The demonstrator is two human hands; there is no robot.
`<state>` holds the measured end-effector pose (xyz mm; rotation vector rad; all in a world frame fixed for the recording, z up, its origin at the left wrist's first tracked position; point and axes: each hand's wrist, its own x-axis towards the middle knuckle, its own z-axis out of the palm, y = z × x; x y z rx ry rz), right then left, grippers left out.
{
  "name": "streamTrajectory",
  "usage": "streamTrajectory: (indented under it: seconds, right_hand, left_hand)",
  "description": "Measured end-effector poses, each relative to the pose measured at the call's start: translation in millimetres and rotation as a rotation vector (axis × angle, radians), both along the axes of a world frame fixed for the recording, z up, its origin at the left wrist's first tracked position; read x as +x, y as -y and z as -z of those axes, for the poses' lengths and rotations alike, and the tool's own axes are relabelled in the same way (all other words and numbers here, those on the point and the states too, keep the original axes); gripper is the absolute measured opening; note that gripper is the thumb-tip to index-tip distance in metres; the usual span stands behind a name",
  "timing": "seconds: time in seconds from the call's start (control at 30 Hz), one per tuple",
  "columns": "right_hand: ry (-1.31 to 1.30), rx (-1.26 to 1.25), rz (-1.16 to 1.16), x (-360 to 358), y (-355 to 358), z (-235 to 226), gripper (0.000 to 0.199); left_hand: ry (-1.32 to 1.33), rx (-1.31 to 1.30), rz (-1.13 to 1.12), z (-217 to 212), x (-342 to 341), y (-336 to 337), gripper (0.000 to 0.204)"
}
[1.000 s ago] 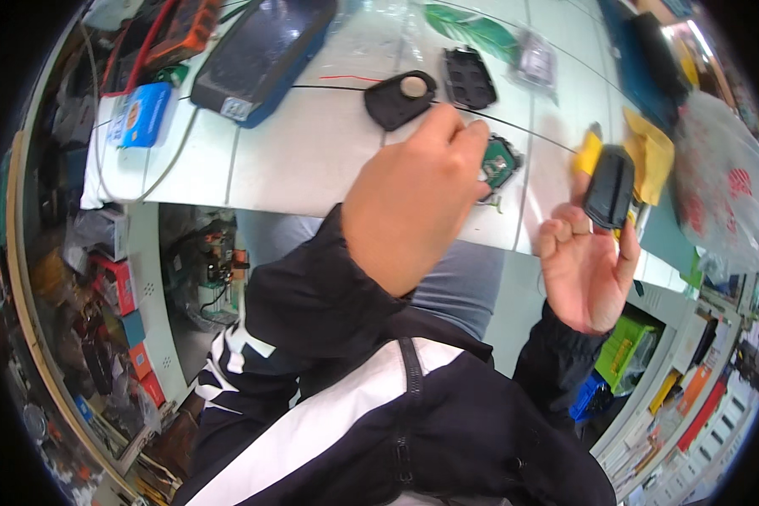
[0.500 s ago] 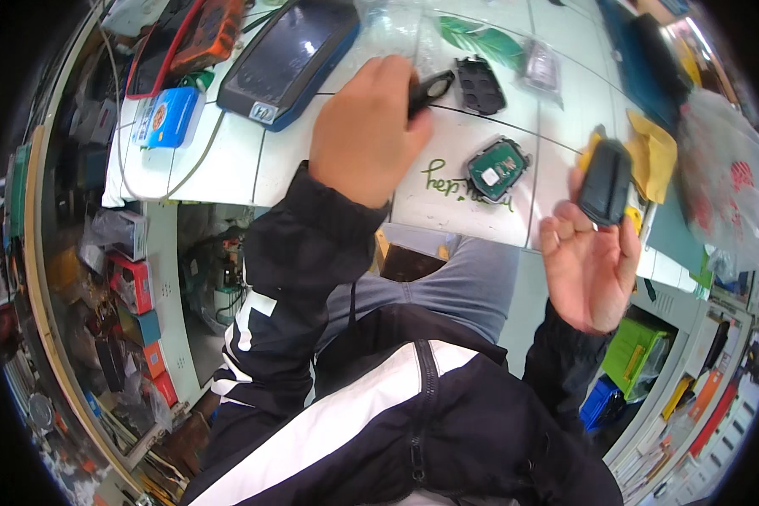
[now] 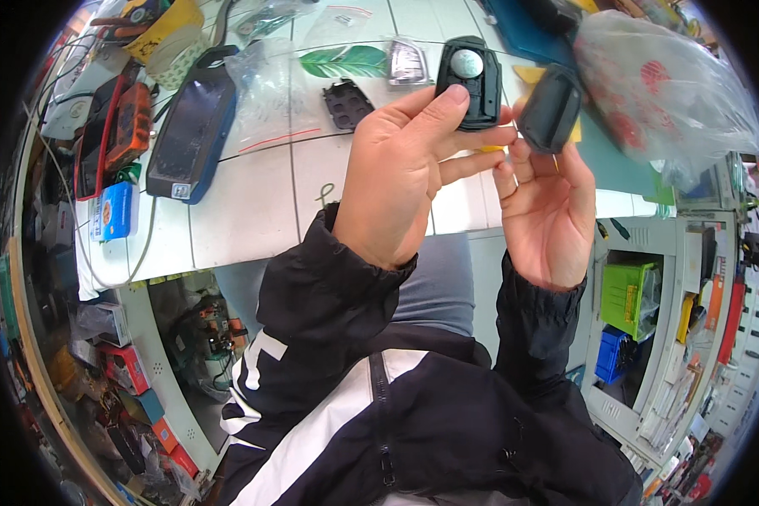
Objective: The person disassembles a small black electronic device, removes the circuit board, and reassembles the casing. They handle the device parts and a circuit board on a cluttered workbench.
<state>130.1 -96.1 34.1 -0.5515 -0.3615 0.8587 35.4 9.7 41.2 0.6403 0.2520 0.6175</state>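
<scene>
Both hands are up over the white tiled tabletop [image 3: 236,236], and everything here reads off one landmark: the black, rounded-oblong plastic housing [image 3: 485,88], open face showing, a round silver disc [image 3: 466,63] seated near its upper end. The left hand [image 3: 396,173] has it pinched, thumb laid over the lower left edge, fingers passing behind and beneath, the other fingers spread towards the right.

And just right of the housing, a touch lower — the smooth, dark grey-black oval plastic shell [image 3: 551,105], held by its lower end between the thumb and fingers of the right hand [image 3: 552,215], palm turned up, the grip light and closed only at the tips. Here's the key relation: the two pieces stand side by side, apart by a narrow gap, housing nearly upright, shell leaning its top to the right. Left fingertips reach below that gap; whether they touch the shell or the right fingers, I can't tell.

Left of the housing and lower lies the black, dimpled keypad piece [image 3: 347,104], below a green printed leaf [image 3: 346,61].
</scene>
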Motion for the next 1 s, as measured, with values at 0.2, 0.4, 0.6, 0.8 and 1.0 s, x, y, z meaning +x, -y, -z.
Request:
streamTrajectory:
  seconds: [0.2, 0.4, 0.6, 0.8, 1.0]
  right_hand:
    - [0.2, -0.164, 0.272, 5.2, 6.8, -1.5, 0.027]
    - [0.239, -0.235, 0.325, 9.6, 9.7, -1.3, 0.022]
    - [0.271, -0.255, 0.38, 12.2, 13.1, -0.6, 0.018]
    - [0.365, -0.295, 0.448, 8.3, 12.8, 1.3, 0.016]
    - [0.39, -0.299, 0.464, 6.1, 12.1, 3.5, 0.015]
  left_hand:
    - [0.011, 0.052, 0.171, 2.4, 4.5, 3.3, 0.036]
    - [0.111, -0.027, 0.261, 10.2, 6.7, 5.3, 0.041]
    - [0.143, -0.13, 0.266, 10.0, 7.3, 8.1, 0.036]
    - [0.226, -0.162, 0.284, 12.0, 5.0, 7.3, 0.035]
    - [0.193, -0.169, 0.251, 11.6, 5.0, 10.2, 0.037]
